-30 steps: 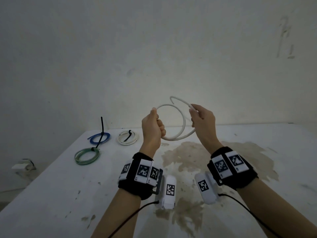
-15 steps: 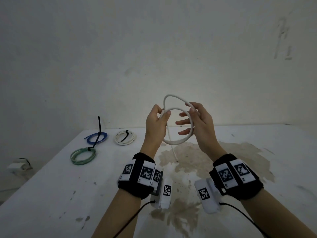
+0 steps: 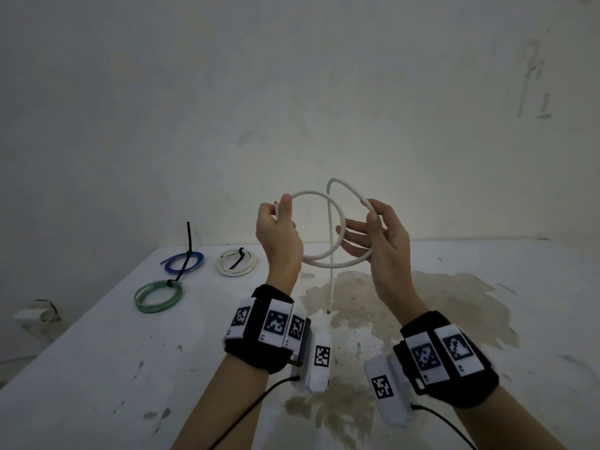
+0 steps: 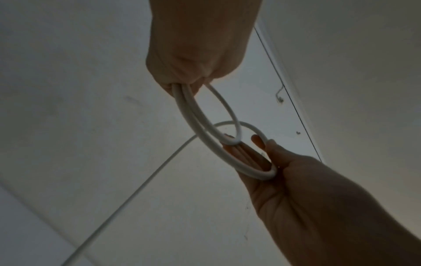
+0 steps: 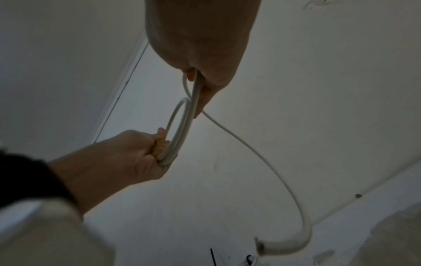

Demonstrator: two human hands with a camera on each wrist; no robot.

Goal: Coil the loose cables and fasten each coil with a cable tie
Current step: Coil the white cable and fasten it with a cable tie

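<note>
I hold a white cable up in the air over the table, wound into a few loose loops. My left hand pinches the loops at their upper left, thumb on top. My right hand has its fingers reaching through the coil, and its thumb clamps a strand at the upper right. The free tail drops straight down, its tip close to the tabletop. The left wrist view shows the cable running from my left hand to my right hand. In the right wrist view, the coil spans both hands.
Three tied coils lie at the table's far left: a blue coil, a white coil and a green coil. A brown stain spreads under my hands. The wall stands right behind the table.
My hands have drawn apart and widened the coil. The right hand's fingers have slid through the loops, and the free tail now hangs down toward the table.
</note>
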